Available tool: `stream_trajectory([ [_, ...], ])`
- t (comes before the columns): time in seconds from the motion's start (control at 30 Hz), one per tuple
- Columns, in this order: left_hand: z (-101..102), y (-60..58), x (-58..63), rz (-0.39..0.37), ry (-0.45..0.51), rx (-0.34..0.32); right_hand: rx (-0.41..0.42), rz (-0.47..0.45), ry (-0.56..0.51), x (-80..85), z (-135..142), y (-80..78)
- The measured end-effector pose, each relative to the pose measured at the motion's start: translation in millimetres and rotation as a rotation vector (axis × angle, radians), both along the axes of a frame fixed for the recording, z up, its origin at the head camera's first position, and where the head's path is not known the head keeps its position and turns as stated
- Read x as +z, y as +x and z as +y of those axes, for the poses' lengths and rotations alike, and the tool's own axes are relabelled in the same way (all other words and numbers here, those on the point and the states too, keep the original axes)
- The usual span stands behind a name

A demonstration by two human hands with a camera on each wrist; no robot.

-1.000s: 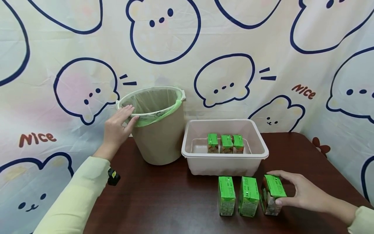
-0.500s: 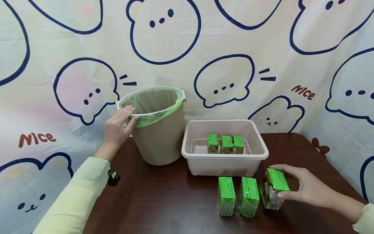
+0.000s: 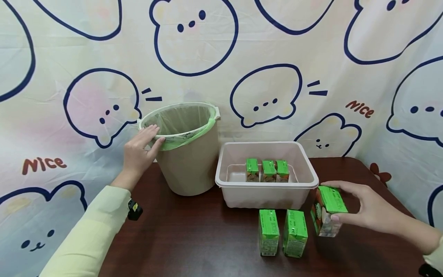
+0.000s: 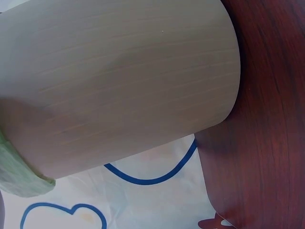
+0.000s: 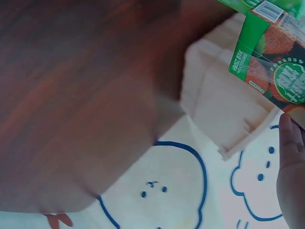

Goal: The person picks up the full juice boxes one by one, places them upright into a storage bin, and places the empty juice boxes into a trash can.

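My right hand (image 3: 367,207) pinches a green-topped drink carton (image 3: 328,213) between thumb and fingers, upright and a little above the table beside the tub's right front corner. Its printed side, with red fruit-like pictures, shows on the same carton (image 5: 271,62) at the upper right of the right wrist view. Two similar cartons, the left one (image 3: 268,232) and the right one (image 3: 295,233), stand in front of the pale plastic tub (image 3: 266,194). Three smaller-looking cartons (image 3: 268,171) stand inside it. My left hand (image 3: 140,150) rests with extended fingers over the rim of a beige bin (image 3: 190,165).
A green bag (image 3: 173,143) lines the bin, which stands left of the tub. Both are on a dark brown table (image 3: 194,238). A printed cloth (image 3: 194,88) hangs behind and at the right.
My right hand has raised the right-hand carton off the front row and carried it back and slightly right, towards the tub's corner. My left hand has stayed on the bin rim.
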State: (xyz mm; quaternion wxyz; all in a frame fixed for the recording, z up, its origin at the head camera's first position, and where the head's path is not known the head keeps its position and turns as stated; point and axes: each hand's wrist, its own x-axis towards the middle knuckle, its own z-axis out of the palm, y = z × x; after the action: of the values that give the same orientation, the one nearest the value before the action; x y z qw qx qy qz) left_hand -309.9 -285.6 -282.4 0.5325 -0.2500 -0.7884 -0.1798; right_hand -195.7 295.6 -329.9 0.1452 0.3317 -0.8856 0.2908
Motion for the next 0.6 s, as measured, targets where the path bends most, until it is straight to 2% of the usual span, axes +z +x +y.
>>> stream_trajectory([
  [0.27, 2, 0.0, 1.7, 0.006, 0.000, -0.011, -0.006, 0.063, -0.017, 29.2, -12, -3.8],
  [0.6, 2, -0.1, -0.1, 0.004, 0.036, -0.018, 0.109, 0.090, -0.049, 58.2, -33, -21.5],
])
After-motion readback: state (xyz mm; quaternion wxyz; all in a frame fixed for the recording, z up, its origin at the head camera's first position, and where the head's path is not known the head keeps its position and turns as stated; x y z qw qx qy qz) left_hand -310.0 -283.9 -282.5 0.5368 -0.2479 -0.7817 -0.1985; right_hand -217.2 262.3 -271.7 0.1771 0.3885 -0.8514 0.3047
